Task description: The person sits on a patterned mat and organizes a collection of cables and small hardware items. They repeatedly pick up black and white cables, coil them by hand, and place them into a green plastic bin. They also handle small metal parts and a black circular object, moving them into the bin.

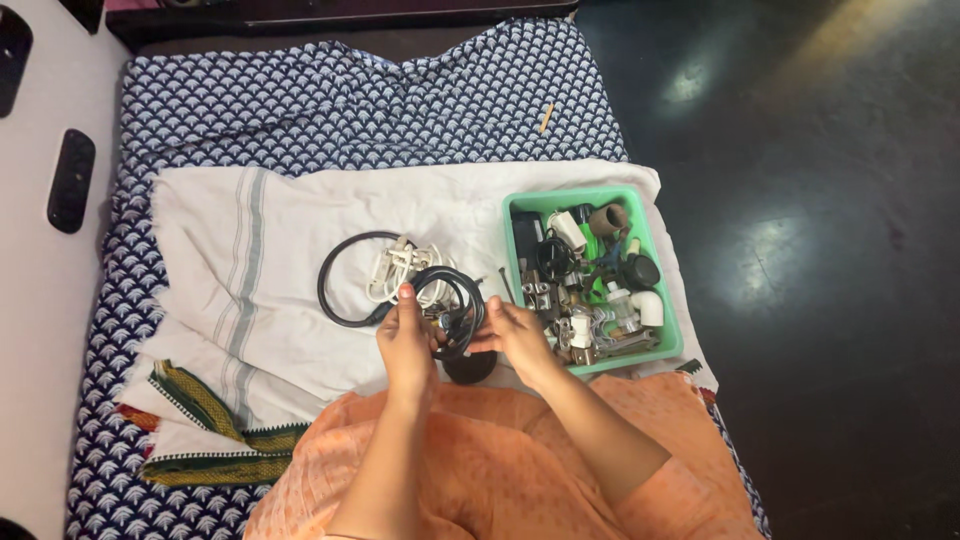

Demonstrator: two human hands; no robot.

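Note:
My left hand (pixel 406 338) and my right hand (pixel 520 335) hold a coil of black cable (pixel 452 300) between them, just above a white cloth (pixel 260 260). A small metal part sits in the middle of the coil at my fingertips. A longer loop of the black cable (pixel 335 290) lies on the cloth to the left, beside a bundled white cord with a plug (pixel 395 265). A black round object (pixel 470 368) lies under my hands, partly hidden.
A green plastic tray (pixel 662 290) right of my hands holds several small fittings, plugs and metal parts. The cloth lies on a blue patterned sheet (pixel 330 100). A folded cloth with a green border (pixel 200 420) is at left. Dark floor is at right.

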